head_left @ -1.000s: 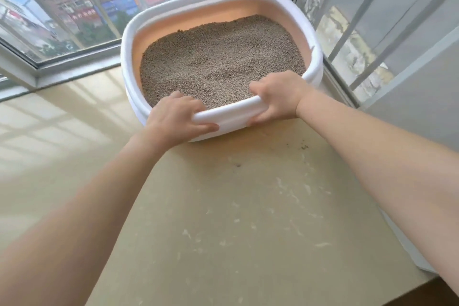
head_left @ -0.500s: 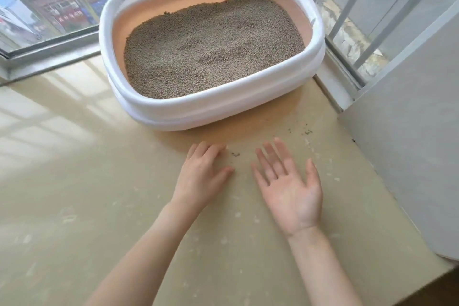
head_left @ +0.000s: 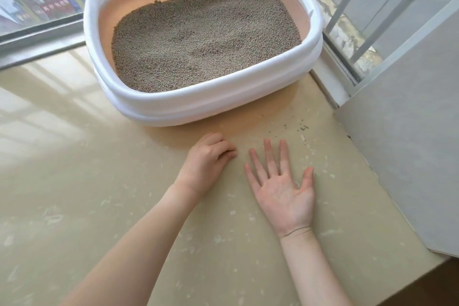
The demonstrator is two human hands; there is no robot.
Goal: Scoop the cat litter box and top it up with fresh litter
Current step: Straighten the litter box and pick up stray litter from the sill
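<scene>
The litter box (head_left: 202, 107) sits in the upper middle of the frame, tucked into the corner where the two windows meet; its white rim runs round a peach inner wall, and the grey-brown litter (head_left: 206, 37) inside lies in an uneven bed with shallow dips near the middle. Below it, in the centre of the frame, both hands rest apart from the box on the beige floor (head_left: 74, 181); the left hand (head_left: 207, 159) is knuckles-up with fingers loosely curled and nothing in them, while the right hand (head_left: 283, 186) lies palm-up, fingers straight and spread, also empty. A few dark crumbs (head_left: 301, 128) are scattered on the floor toward the right, just beside the box's near corner. No scoop, bag or bin shows anywhere; I'd judge the task is between steps, and whether scooping is done I cannot tell; the next move would call for fetching a tool or fresh litter from outside the frame.
</scene>
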